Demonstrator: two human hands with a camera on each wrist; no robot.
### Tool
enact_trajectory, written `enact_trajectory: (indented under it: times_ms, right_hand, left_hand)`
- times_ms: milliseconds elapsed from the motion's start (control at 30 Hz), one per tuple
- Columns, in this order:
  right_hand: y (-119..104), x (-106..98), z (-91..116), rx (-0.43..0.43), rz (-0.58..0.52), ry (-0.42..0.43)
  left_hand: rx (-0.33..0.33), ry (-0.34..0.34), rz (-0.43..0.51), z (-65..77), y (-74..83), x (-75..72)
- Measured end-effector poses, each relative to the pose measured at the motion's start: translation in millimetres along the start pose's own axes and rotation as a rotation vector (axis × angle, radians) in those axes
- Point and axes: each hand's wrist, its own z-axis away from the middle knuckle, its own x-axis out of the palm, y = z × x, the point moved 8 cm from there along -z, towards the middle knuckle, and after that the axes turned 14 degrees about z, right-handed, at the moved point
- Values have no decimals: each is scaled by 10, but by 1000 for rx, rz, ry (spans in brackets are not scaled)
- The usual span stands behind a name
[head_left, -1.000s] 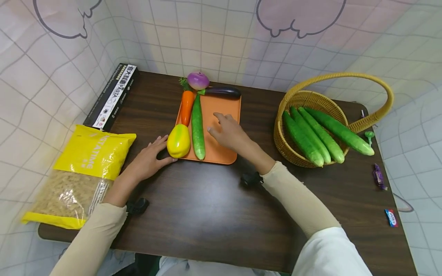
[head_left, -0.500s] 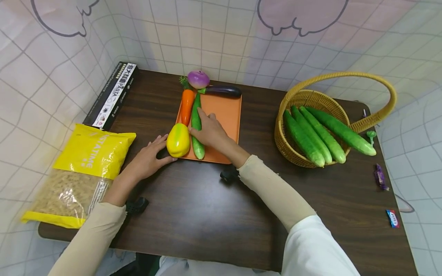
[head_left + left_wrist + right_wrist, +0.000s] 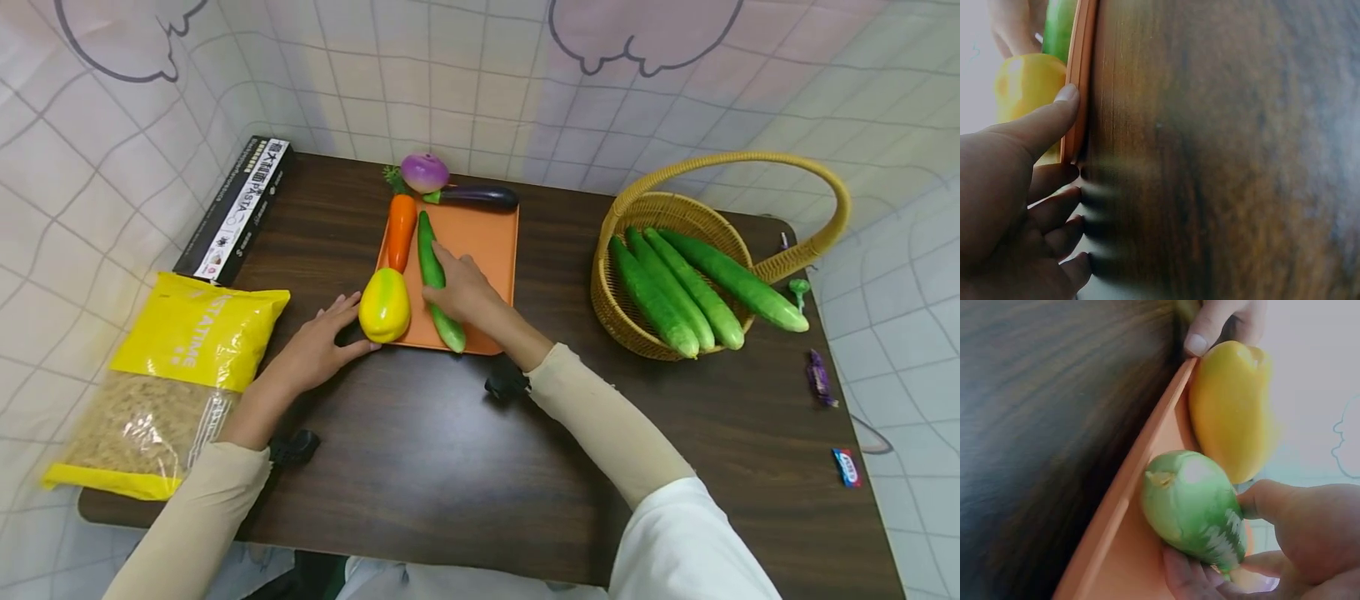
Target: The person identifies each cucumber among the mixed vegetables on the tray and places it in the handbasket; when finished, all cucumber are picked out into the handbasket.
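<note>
On the orange tray (image 3: 498,246) lies a cucumber (image 3: 428,246), tilted with its lower end to the right. My right hand (image 3: 467,287) grips it across the middle; in the right wrist view thumb and fingers lie on either side of the cucumber (image 3: 1188,494). My left hand (image 3: 318,346) rests by the tray's near left corner. In the left wrist view its thumb touches the tray rim (image 3: 1079,69), the other fingers loosely bent against the table. A yellow, pepper-like piece with a green streak (image 3: 384,306) sits beside that hand, and a carrot (image 3: 401,232) lies above it.
An eggplant (image 3: 480,197) and a purple turnip-like vegetable (image 3: 425,173) lie at the tray's far edge. A wicker basket (image 3: 611,312) with several cucumbers stands right. A pasta bag (image 3: 176,383) and black pasta box (image 3: 236,208) lie left. Small wrapped sweets (image 3: 821,379) lie near the right edge.
My right hand has moved left from above the bare tray and taken hold of the cucumber. The cucumber's lower end has swung right, away from the yellow piece. My left hand stays put.
</note>
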Motion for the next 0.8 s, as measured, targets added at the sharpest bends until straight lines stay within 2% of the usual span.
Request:
enact_trajectory:
  times_ms: [200,333,600,800]
  right_hand:
    - [78,-101,193,-66,4,13]
    - [131,-237,406,-92,0,17]
    - [354,-563,1011,-142,-3,64]
    - [630,-743,1491,-108,28,68]
  left_hand:
    - [-3,14,8,2,-5,-21]
    - [0,19,15,-5,1,-26]
    - [11,13,12,-18,-12,7]
    - [23,12,9,-9,23,8]
